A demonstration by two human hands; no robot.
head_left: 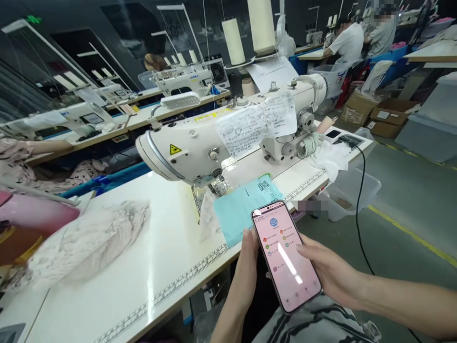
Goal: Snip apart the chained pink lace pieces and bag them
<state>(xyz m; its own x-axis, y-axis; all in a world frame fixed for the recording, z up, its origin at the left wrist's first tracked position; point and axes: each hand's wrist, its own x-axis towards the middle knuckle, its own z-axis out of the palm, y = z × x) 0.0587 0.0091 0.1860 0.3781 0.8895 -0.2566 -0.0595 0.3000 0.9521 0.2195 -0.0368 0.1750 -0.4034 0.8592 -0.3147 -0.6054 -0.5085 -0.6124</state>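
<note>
Seated at the tabletop [160,267], looking down on a phone [286,255] held in both hands, just off the near edge and above the lap, screen up and tilted toward the camera. Lit pink, with a round icon at the top and two short columns of small coloured buttons below, too small to read.

Left hand [249,252] curled round the phone's left edge from below, fingers pressed against the side. Right hand [326,271] cupped under the right edge and closed on the case, thumb [304,248] reaching over the buttons, touching the glass or just above it; cannot tell which.

Just beyond the phone, flat on the tabletop, a teal sheet [243,205] with a QR code printed near its far corner, below the needle end of the sewing machine [200,147] and beside a scrap of white cloth [207,216]. Further left, a heap of pale patterned fabric [89,243], well apart from both hands. Taped to the machine's arm, a handwritten note [250,126]; behind it, tall thread cones [262,26].

Judging by the pose: at the menu-picking step on the screen, with the sewing work untouched. For a tap there: a steady grip from the left hand and a short, precise thumb press on one small button, with no slip onto its neighbour. For the QR code instead: phone raised and levelled over the teal sheet.
</note>
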